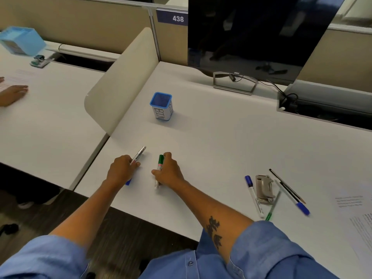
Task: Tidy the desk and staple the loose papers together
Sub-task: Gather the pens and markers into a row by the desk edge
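My left hand (pixel 120 170) grips a white marker with a blue cap (pixel 138 154) low over the white desk (pixel 211 150). Beside it, my right hand (pixel 168 170) grips a green-capped marker (pixel 160 162) that stands nearly upright on the desk. A blue pen holder labelled BIN (pixel 161 106) stands farther back, apart from both hands. To the right lie a grey stapler (pixel 264 189), a blue-capped marker (pixel 254 195), a green pen (pixel 272 208), a blue-capped pen (pixel 292 196) and a black pencil (pixel 286 185). Printed loose papers (pixel 360 218) lie at the right edge.
A dark monitor (pixel 255 33) on a grey stand fills the back, with cables and a cable slot (pixel 289 103) at the back right. A cream divider (pixel 118 85) bounds the desk on the left. On the neighbouring desk there are another person's hand (pixel 13 94) and a blue box (pixel 22 40).
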A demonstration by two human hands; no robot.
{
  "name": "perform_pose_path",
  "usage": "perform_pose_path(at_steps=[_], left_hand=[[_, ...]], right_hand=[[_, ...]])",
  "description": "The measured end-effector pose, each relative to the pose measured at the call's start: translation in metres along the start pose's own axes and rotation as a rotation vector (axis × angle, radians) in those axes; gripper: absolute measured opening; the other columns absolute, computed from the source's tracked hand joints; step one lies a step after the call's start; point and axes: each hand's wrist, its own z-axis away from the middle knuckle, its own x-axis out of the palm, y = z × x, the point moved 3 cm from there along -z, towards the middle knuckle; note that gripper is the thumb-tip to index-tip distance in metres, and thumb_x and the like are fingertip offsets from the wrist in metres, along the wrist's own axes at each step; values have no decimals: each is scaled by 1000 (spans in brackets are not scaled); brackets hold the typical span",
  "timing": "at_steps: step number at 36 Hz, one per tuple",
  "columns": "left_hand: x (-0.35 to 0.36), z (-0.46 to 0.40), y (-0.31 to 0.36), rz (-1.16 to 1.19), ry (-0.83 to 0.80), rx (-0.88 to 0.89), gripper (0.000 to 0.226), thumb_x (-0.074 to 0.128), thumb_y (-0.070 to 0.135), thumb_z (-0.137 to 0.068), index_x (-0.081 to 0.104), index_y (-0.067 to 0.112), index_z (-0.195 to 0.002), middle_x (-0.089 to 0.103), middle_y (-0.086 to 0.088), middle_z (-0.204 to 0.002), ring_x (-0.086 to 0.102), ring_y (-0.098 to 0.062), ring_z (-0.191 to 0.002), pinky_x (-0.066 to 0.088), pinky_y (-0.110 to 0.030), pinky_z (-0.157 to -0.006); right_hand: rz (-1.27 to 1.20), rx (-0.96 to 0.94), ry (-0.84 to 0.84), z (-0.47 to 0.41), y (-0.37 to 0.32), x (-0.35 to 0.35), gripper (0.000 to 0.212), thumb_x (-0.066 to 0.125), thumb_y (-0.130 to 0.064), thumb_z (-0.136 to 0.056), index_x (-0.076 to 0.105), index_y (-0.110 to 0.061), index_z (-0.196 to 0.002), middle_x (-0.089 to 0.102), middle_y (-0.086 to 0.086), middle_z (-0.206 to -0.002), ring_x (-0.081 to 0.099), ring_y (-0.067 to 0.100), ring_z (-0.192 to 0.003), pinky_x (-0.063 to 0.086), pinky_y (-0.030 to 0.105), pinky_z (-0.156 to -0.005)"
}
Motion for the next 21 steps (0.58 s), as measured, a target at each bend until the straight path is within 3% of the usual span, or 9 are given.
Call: perform_pose_path(at_steps=[5,14,21], left_hand=[[-13,-11,-16,3,17,-7,32,68,44,-97,62,13,-88,60,-2,-77,54,-18,-67,41,-32,-63],[-24,-29,-43,31,42,-5,28,69,46,-95,62,20,-88,67,-2,-81,63,-20,-72,49,-33,-64],[-27,-28,-44,28,74,10,30,66,50,-96,62,20,-92,66,1,-79,60,-14,-68,43,-28,-61]], right_hand=[[42,-27,-36,-9,-30,28,71,81,-30,-85,35,-13,-136,61,17,-128,64,36,-112,54,42,-91],[56,-25,-56,-30,-68,51,70,82,-29,-85,36,-13,-137,61,15,-131,64,34,-115,53,37,-89],[16,-32,-52,-37,-78,60,66,81,-27,-88,38,-12,-135,61,13,-131,65,30,-114,56,33,-89]])
